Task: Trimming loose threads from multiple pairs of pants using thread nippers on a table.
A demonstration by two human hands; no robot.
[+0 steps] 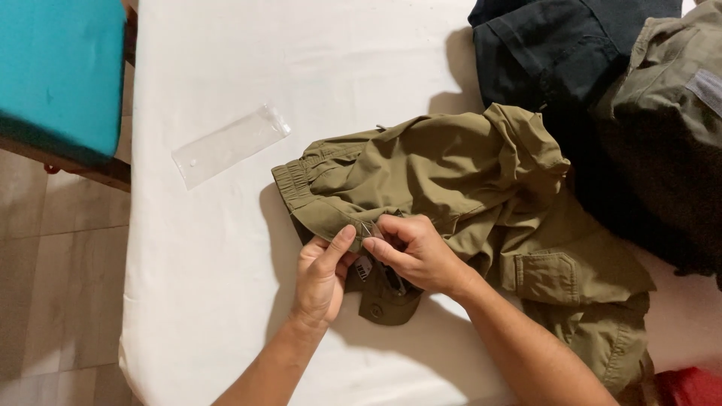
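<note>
pinching the folded waistband of a pair of olive trousers (pixel 459 173), the left hand (pixel 322 277) has its thumb pressed down on the cloth edge and its fingers curled beneath, so it grasps the fabric. the right hand (pixel 415 252) meets it just beside the thumb, fingertips closed on the same edge of cloth, where something small and pale shows between the two hands; what it is cannot be made out. both forearms come up from the near edge of the table (pixel 210 316), which is covered in white.

the trousers lie crumpled at the middle of the table, their elastic waist turned toward the left, a flapped side pocket (pixel 547 272) showing toward the right, and one leg trailing down to the near right corner. below the hands a darker inner flap of the trousers with a round button (pixel 374 310) sticks out onto the white cover.

a flat clear plastic bag (pixel 229 145) lies apart from the trousers, toward the left edge, slanted, with nothing seen in it. at the far right corner a dark navy garment (pixel 556 45) is heaped, and a grey-green garment (pixel 669 113) rests partly on it, touching the olive trousers' far side. a teal cushioned seat (pixel 56 75) stands off the left edge over a tiled floor (pixel 60 286). something red (pixel 688 387) peeks in at the near right corner.
</note>
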